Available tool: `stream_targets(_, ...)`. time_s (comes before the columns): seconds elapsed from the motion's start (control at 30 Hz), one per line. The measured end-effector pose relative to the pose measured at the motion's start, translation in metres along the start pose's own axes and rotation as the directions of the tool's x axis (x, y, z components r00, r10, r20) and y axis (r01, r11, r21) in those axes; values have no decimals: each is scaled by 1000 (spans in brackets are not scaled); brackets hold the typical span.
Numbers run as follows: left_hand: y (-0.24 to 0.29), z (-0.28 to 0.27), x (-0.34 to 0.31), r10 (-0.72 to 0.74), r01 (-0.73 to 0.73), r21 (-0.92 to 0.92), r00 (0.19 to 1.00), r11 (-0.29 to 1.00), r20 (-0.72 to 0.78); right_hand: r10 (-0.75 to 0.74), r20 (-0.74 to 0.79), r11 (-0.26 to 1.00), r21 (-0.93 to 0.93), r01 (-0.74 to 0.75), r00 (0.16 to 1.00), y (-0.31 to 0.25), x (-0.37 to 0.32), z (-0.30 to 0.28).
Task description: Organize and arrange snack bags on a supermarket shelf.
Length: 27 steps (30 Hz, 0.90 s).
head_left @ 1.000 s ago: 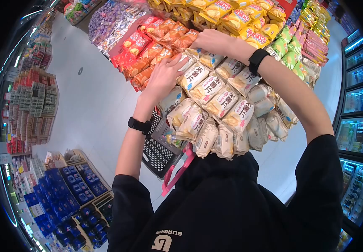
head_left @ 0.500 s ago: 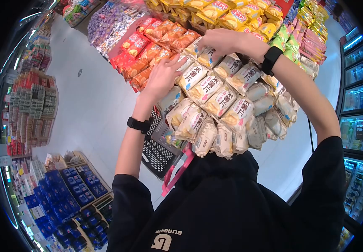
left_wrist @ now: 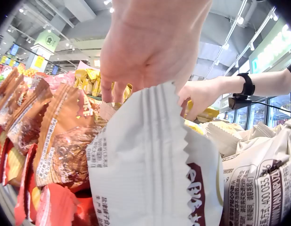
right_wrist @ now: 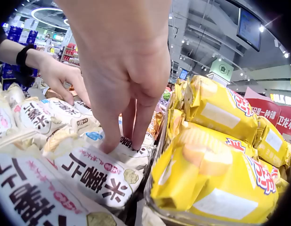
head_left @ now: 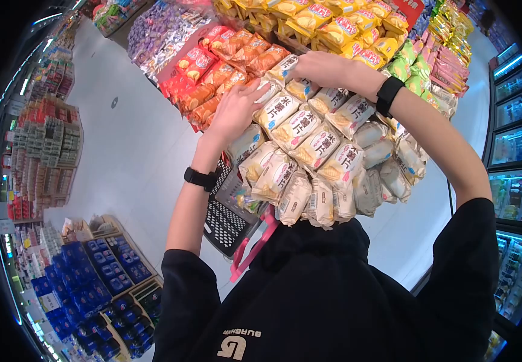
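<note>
Light-coloured packets (head_left: 297, 128) with dark lettering lie in a rounded heap. My left hand (head_left: 232, 114) rests at the heap's left side, fingers extended; in the left wrist view a packet (left_wrist: 150, 155) hides the fingertips of my left hand (left_wrist: 148, 56). My right hand (head_left: 321, 67) reaches over the heap's far side. In the right wrist view, the fairly straight fingers and thumb of my right hand (right_wrist: 124, 89) point down and touch a pale packet (right_wrist: 96, 172) beside yellow packets (right_wrist: 206, 165). No packet is lifted.
Orange packets (head_left: 218, 75) and red ones (head_left: 195, 63) adjoin the heap on the left, green ones (head_left: 418, 69) on the right. A cart with a pink handle (head_left: 253, 253) stands below left. Lit fridges (head_left: 517, 145) line the right; blue goods (head_left: 83, 283) stand lower left.
My right hand has moved slightly right and nearer the body, and its fingers have come down from their spread, raised position onto the packets. My left hand has hardly moved.
</note>
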State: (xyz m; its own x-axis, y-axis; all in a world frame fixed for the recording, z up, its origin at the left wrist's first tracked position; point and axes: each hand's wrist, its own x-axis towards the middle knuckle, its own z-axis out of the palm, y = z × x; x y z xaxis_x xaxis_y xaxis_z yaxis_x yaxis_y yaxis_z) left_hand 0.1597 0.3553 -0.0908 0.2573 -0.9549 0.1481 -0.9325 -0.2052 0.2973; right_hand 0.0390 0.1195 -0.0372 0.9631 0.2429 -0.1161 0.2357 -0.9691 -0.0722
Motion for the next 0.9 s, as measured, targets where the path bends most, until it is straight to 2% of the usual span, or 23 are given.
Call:
stream_targets(0.13, 2, -1, 0, -5, 5, -6, 1000, 1000, 4, 51, 24, 994, 99, -53, 998, 9, 9, -12)
stream_targets(0.23, 1, 0, 0, -3, 3, 7, 1000, 1000, 4, 87, -69, 995, 47, -84, 994, 12, 25, -11)
stream_targets(0.33, 1, -1, 0, 6, -6, 21, 1000, 1000, 12, 22, -66, 997, -71, -26, 998, 17, 41, -2)
stream_targets(0.43, 0, -1, 0, 10, -11, 13, 1000, 1000, 12, 35, 21, 997, -69, -34, 999, 18, 52, 8)
stream_targets(0.53, 0, 0, 0, 16, -16, 14, 1000, 1000, 1, -51, -112, 994, -104, 40, 992, 20, 49, 11)
stream_targets(0.67, -2, 1, 0, 10, -9, 20, 1000, 1000, -7, -77, -73, 994, -80, 71, 994, 21, 37, 3)
stream_targets(0.8, -2, 1, 2, -2, 2, 8, 1000, 1000, 14, -108, -85, 990, -101, 99, 991, 27, 41, 22)
stream_targets(0.9, -1, -1, 3, 2, -2, 10, 1000, 1000, 27, -108, -166, 990, -106, 91, 980, 25, 39, 27)
